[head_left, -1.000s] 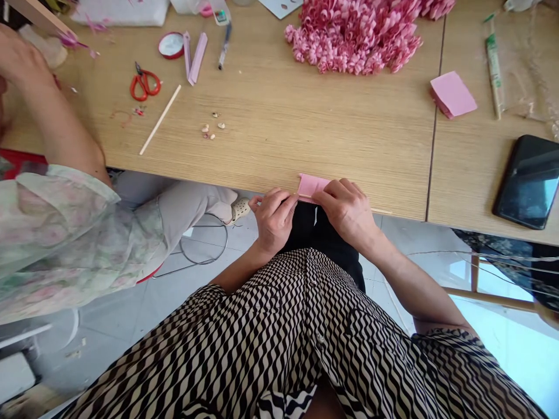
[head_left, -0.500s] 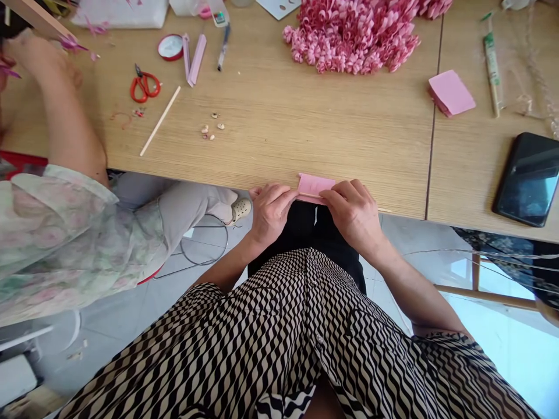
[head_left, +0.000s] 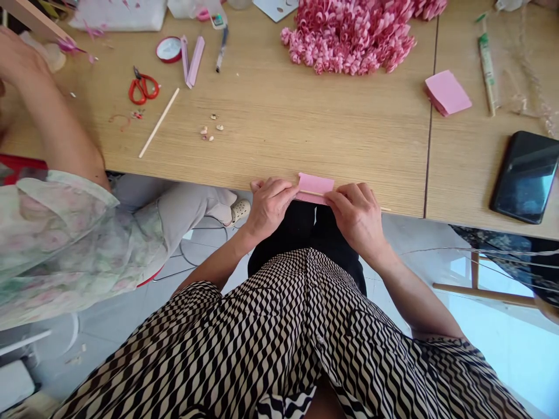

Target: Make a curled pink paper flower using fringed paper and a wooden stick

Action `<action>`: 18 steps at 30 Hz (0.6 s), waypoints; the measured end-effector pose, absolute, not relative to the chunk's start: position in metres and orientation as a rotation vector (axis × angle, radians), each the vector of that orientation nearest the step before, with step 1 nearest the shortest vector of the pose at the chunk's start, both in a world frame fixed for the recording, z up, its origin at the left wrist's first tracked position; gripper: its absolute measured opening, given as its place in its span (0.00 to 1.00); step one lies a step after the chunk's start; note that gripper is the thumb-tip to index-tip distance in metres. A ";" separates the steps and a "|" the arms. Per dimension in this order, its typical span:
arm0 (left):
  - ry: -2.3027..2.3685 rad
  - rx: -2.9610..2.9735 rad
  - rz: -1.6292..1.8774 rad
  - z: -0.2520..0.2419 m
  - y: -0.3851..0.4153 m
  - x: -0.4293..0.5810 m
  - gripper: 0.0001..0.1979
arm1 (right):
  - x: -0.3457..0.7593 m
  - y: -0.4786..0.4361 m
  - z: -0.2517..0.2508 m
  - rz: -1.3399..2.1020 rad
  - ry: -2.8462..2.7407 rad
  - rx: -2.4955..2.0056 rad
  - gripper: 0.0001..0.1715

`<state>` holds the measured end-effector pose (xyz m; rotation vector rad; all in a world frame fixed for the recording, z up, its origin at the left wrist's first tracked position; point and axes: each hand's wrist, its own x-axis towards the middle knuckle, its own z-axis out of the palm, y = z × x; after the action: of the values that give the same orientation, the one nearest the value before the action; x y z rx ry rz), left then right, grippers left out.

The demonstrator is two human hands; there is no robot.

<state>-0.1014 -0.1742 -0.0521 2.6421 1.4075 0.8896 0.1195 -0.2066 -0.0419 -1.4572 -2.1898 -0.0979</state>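
Observation:
A pink paper piece (head_left: 317,182) lies at the near edge of the table, with a thin pale stick (head_left: 312,192) laid across it. My left hand (head_left: 271,203) is closed, its fingertips pinching the stick at the paper's left side. At the right side of the paper, my right hand (head_left: 356,212) is closed on the same stick, whose end seems to poke out past the knuckles. Part of the paper shows below the stick, towards me. The fingers hide both ends of the stick's grip.
Red-handled scissors (head_left: 143,87), a loose stick (head_left: 159,123), a tape roll (head_left: 169,49) and a pen (head_left: 222,49) lie left. Curled pink paper strips (head_left: 353,38) are piled behind. Rightward are a pink paper stack (head_left: 449,93) and a phone (head_left: 525,177). A co-worker's arm (head_left: 65,110) reaches in from the left.
My right hand has shifted slightly right along the stick, so more of the stick and paper shows between my hands. The co-worker's hand has moved up and left.

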 end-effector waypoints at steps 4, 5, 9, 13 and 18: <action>1.387 2.706 0.897 -0.051 -0.178 -0.103 0.10 | 0.120 -0.209 -0.043 -0.080 -2.182 -1.451 0.12; 1.387 2.717 0.897 -0.051 -0.179 -0.103 0.10 | 0.120 -0.209 -0.042 -0.068 -2.179 -1.450 0.12; 1.387 2.731 0.872 -0.051 -0.183 -0.105 0.10 | 0.118 -0.200 -0.035 0.038 -2.189 -1.452 0.14; 1.366 2.749 0.886 -0.049 -0.183 -0.105 0.10 | 0.109 -0.174 -0.025 0.184 -2.272 -1.402 0.16; 1.365 2.717 0.902 -0.047 -0.183 -0.104 0.10 | 0.100 -0.149 -0.023 0.268 -2.389 -1.323 0.18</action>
<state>-0.1038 -0.1830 -0.0467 2.7173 1.3653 0.9023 0.0999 -0.1491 -0.0226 -1.3228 -2.3894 0.2681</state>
